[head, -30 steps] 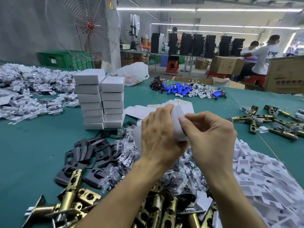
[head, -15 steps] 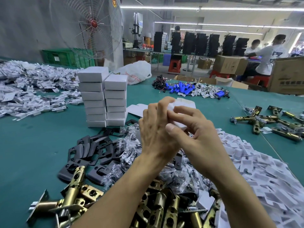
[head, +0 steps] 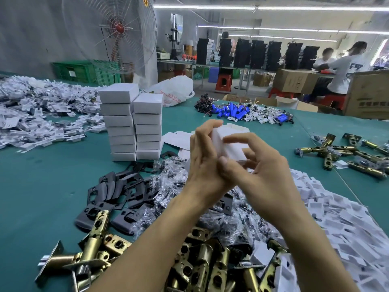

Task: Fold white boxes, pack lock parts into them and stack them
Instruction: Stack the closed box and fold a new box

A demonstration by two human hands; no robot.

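Just right of the stacked white boxes on the green tabletop, the left hand curls round a part-folded white box held up over bagged lock parts; further right of the stack, the right hand pinches the same box

Evenly bright indoor scene, lit from above by long ceiling tube lights that burn out to white streaks. Shadows on the green table are faint and soft-edged. The white box, held by the left hand and the right hand, is overexposed and its edges are hard to trace. The right fingers show motion blur. Brass latches in the foreground carry small glints. Wide-angle distortion tilts the fan and bends the table toward the frame edges. The distant workers appear soft.
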